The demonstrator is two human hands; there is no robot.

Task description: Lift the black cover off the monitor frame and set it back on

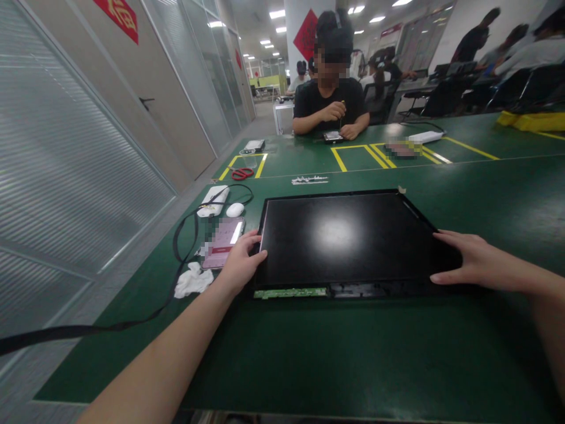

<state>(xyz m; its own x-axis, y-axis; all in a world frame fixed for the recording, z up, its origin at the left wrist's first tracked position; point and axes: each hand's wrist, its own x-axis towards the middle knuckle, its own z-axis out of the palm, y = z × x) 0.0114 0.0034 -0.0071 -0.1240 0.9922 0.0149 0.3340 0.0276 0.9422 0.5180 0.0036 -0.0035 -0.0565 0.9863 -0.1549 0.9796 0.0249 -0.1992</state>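
Note:
A black LCD panel (339, 253) in a dark frame lies face up on the green table in front of me, with a ceiling light mirrored in its screen. A narrow green circuit board (291, 292) runs along the left part of its near edge. My left hand (242, 259) grips the panel's left side, thumb toward the screen and fingers at the rim. On the opposite side, my right hand (470, 259) holds the right edge between thumb and fingers. The undersides of the panel and some fingertips are hidden.
Left of the panel are a phone (223, 241), crumpled white tissue (194, 280), a white mouse-like object (235, 210), a white power bank-like box (213, 200) and a black strap (174, 241). Red-handled scissors (242, 174) lie farther back. Across the table, a person (331, 100) works on a small device (333, 136).

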